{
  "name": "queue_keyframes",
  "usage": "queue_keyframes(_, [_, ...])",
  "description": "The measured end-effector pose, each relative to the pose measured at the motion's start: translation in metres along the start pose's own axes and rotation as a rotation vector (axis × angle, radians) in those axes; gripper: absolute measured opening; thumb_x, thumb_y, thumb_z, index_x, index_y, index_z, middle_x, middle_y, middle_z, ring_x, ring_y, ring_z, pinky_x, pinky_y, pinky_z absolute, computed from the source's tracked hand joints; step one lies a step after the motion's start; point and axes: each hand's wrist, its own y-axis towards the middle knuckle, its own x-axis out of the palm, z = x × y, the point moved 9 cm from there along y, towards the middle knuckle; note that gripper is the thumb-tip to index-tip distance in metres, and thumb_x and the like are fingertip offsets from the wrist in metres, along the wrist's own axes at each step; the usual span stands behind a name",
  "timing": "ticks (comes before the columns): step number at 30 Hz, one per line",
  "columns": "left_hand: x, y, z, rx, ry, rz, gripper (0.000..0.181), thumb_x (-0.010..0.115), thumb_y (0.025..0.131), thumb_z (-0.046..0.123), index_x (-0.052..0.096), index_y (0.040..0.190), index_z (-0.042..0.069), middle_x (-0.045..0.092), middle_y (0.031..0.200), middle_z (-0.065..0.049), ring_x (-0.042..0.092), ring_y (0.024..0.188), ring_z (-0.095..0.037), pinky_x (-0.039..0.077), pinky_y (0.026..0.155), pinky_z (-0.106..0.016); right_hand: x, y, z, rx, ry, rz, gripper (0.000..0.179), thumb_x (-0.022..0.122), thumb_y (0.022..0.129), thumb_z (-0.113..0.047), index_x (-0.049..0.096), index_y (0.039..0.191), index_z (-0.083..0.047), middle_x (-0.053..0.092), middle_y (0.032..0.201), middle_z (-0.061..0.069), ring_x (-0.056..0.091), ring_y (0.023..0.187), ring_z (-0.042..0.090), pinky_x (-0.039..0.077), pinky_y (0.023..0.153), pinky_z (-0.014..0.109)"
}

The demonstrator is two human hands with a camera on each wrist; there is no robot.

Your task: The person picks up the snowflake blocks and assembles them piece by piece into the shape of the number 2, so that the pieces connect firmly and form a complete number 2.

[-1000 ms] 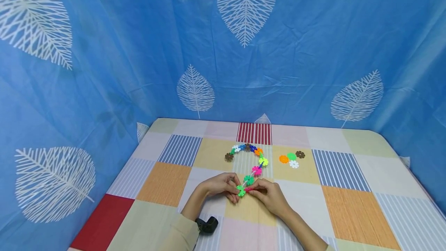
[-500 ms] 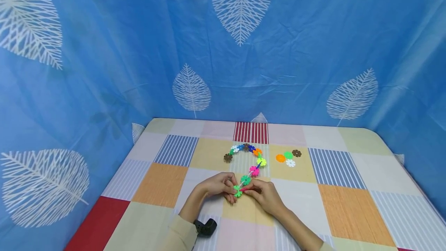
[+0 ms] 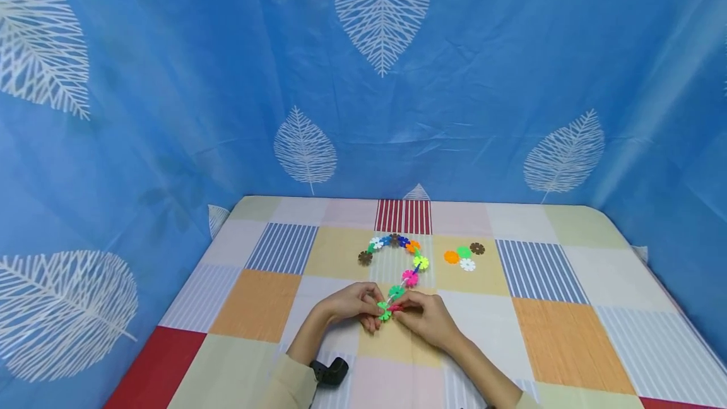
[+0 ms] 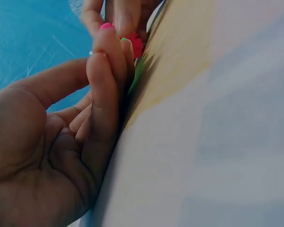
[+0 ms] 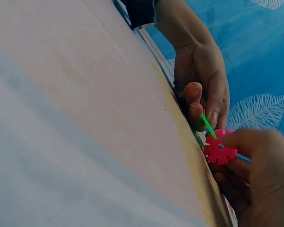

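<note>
In the head view my left hand (image 3: pixel 352 305) pinches a bright green notched flower disc (image 3: pixel 384 312) at the near end of a chain of linked flower discs. My right hand (image 3: pixel 430 322) pinches a pinkish-red flower disc (image 5: pixel 218 157) between thumb and fingers, its edge meeting the green disc. In the right wrist view the two discs stand at an angle to each other; how deep their slots engage cannot be told. From there the chain runs through a teal-green disc (image 3: pixel 396 293), a pink disc (image 3: pixel 410 278) and a yellow disc (image 3: pixel 421 262), curving round to a brown disc (image 3: pixel 365 258).
Right of the chain lie several loose discs: an orange one (image 3: pixel 451 257), a green one (image 3: pixel 464 252), a white one (image 3: pixel 467 264) and a brown one (image 3: pixel 477 248). A patchwork cloth (image 3: pixel 272 305) covers the table. Blue leaf-patterned curtains (image 3: pixel 483 81) hang behind and at the sides.
The head view has shifted slightly, so everything sits further left. Both hands keep hold of the same discs, with only small finger movements at the join.
</note>
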Motion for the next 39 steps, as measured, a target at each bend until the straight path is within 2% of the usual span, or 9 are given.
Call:
queue_keyframes(5, [-0.003,-0.002,0.000,-0.015,-0.011,-0.002,0.013,0.056,0.088,0.001,0.048,0.098,-0.002,0.063,0.066,-0.008,0.061,0.052,-0.013,0.052,0.049,-0.023,-0.027,0.006,0.001,0.130,0.026,0.146,0.018,0.064,0.075,0.011,0.068,0.085,-0.004,0.069,0.081,0.006,0.066,0.073,0.020,0.053,0.070,0.025])
queue_keyframes(9, [-0.001,-0.001,0.000,-0.008,-0.036,-0.010,0.014,0.055,0.088,0.000,0.047,0.099,-0.002,0.063,0.067,-0.009,0.061,0.052,-0.014,0.052,0.049,-0.023,-0.083,0.003,0.022,0.215,-0.152,0.410,0.012,0.064,0.079,0.006,0.069,0.088,-0.001,0.068,0.082,0.010,0.062,0.070,0.020,0.052,0.067,0.025])
queue_keyframes(11, [-0.001,-0.001,0.001,0.001,-0.042,-0.012,0.014,0.054,0.089,0.000,0.047,0.101,-0.003,0.063,0.068,-0.010,0.061,0.053,-0.014,0.052,0.050,-0.024,-0.109,-0.001,0.038,0.267,-0.310,0.462,0.019,0.064,0.081,0.000,0.067,0.099,0.000,0.066,0.094,0.016,0.058,0.078,0.024,0.050,0.069,0.032])
queue_keyframes(16, [0.000,-0.002,-0.001,0.004,-0.033,-0.017,0.015,0.053,0.090,-0.002,0.046,0.103,-0.004,0.063,0.068,-0.011,0.062,0.054,-0.015,0.053,0.051,-0.025,-0.136,-0.011,0.075,0.407,-0.506,0.346,0.035,0.065,0.086,-0.013,0.060,0.113,0.007,0.052,0.109,0.028,0.048,0.094,0.038,0.044,0.074,0.049])
queue_keyframes(21, [0.000,-0.003,-0.001,0.020,-0.028,-0.019,0.015,0.054,0.090,0.000,0.047,0.103,-0.003,0.063,0.069,-0.010,0.062,0.055,-0.015,0.053,0.052,-0.026,-0.138,-0.011,0.076,0.376,-0.519,0.341,0.033,0.073,0.079,-0.016,0.062,0.102,0.006,0.056,0.096,0.022,0.052,0.087,0.033,0.045,0.074,0.044])
queue_keyframes(23, [-0.001,-0.003,0.000,0.028,-0.028,-0.021,0.016,0.054,0.090,0.000,0.047,0.104,-0.003,0.063,0.069,-0.010,0.062,0.055,-0.015,0.053,0.052,-0.025,-0.134,-0.010,0.072,0.389,-0.423,0.367,0.028,0.074,0.078,-0.011,0.061,0.098,0.004,0.058,0.087,0.015,0.054,0.076,0.024,0.047,0.066,0.033])
queue_keyframes(26, [-0.002,-0.004,0.000,0.040,-0.035,-0.023,0.016,0.054,0.091,0.001,0.046,0.104,-0.003,0.063,0.069,-0.009,0.061,0.054,-0.014,0.052,0.051,-0.025,-0.111,-0.010,0.068,0.466,-0.104,0.350,0.025,0.071,0.079,-0.005,0.058,0.099,0.004,0.059,0.077,0.008,0.054,0.061,0.013,0.048,0.053,0.024])
queue_keyframes(31, [-0.007,-0.005,0.002,0.071,-0.051,-0.009,0.017,0.053,0.090,0.001,0.046,0.105,-0.003,0.062,0.068,-0.007,0.059,0.053,-0.011,0.051,0.050,-0.023,-0.050,-0.011,0.051,0.611,0.481,0.229,0.035,0.062,0.083,0.005,0.050,0.114,0.014,0.064,0.077,0.013,0.063,0.063,0.018,0.056,0.063,0.034])
queue_keyframes(39, [-0.007,-0.003,0.002,0.078,-0.060,-0.011,0.017,0.055,0.090,0.002,0.047,0.104,-0.002,0.062,0.070,-0.008,0.060,0.054,-0.012,0.052,0.051,-0.025,-0.008,-0.017,0.036,0.701,0.619,0.080,0.034,0.058,0.086,0.000,0.047,0.113,0.017,0.065,0.080,0.015,0.066,0.066,0.021,0.055,0.067,0.036])
